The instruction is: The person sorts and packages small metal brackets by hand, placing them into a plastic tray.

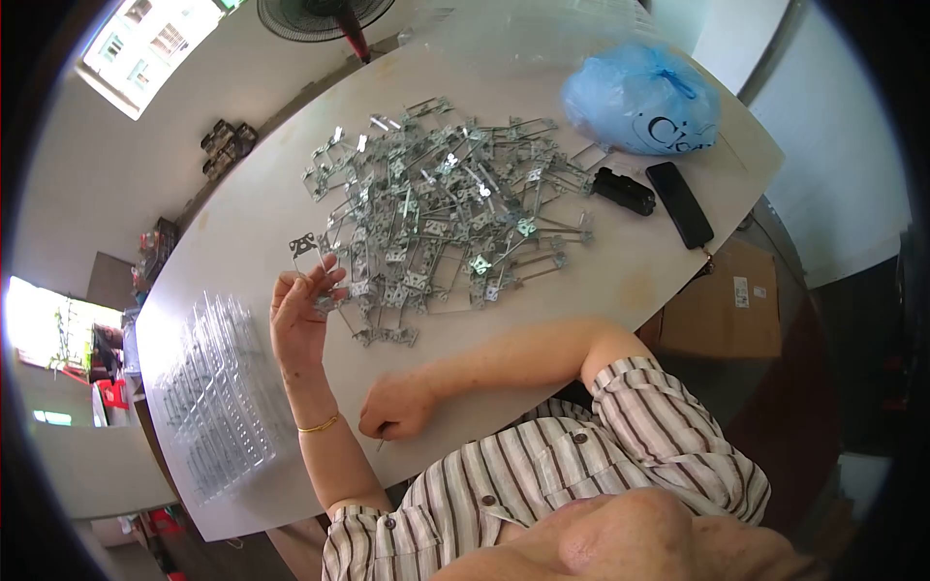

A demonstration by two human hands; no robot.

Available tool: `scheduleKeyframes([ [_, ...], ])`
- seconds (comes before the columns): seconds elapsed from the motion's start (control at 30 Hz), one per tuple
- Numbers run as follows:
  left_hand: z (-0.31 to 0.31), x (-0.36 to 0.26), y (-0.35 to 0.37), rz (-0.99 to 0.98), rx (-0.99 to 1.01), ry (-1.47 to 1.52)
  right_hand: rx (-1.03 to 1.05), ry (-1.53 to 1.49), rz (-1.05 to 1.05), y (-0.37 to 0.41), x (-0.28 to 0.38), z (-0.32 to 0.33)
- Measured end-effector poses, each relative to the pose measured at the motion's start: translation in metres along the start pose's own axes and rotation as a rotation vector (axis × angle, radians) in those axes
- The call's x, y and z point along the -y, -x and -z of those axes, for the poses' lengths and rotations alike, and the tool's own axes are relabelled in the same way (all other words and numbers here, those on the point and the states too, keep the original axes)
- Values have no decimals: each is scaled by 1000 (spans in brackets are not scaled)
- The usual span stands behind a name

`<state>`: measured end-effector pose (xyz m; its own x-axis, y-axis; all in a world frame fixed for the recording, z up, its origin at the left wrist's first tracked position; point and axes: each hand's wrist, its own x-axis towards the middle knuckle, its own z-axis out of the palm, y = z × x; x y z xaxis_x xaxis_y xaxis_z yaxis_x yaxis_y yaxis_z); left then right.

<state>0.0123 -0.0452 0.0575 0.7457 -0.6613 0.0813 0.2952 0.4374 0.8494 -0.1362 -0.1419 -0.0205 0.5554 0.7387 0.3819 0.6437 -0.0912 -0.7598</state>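
My left hand (302, 308) is raised at the left edge of the pile, its fingers pinched on a small metal bracket assembly (303, 245). The bracket has a flat cut-out plate at its top and thin rods running down into my fingers. My right hand (399, 405) rests closed near the table's front edge. A thin tip (380, 445) pokes out below it; the rest of that object is hidden in the fist. Beyond both hands lies a tangled pile of similar metal bracket assemblies (436, 208).
Clear plastic trays (218, 387) are stacked on the table's left side. At the right are a blue plastic bag (639, 97), a black phone (680, 205) and a black object (624, 192). A cardboard box (722, 305) stands beyond the table edge; a fan (325, 15) is behind.
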Motion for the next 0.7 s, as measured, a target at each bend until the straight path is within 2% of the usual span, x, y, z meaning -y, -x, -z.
scheduleKeyframes([
  [0.2, 21, 25, 33, -7, 55, 81, 88, -123, -105, 7, 15, 25],
  [0.27, 20, 30, 40, -17, 68, 25, 96, -220, -150, 16, 27, 40],
  [0.33, 19, 32, 47, -2, 54, 5, 61, -288, -275, 23, 45, 65],
  [0.47, 16, 34, 50, 40, 55, 128, -174, -211, -430, 31, 58, 98],
  [0.53, 14, 36, 50, 77, 66, 179, -435, -262, -413, 37, 50, 96],
  [0.63, 16, 42, 52, 72, 71, 170, -723, -435, -499, 37, 52, 106],
  [0.7, 16, 43, 56, 96, 60, 146, -764, -400, -500, 39, 49, 109],
])
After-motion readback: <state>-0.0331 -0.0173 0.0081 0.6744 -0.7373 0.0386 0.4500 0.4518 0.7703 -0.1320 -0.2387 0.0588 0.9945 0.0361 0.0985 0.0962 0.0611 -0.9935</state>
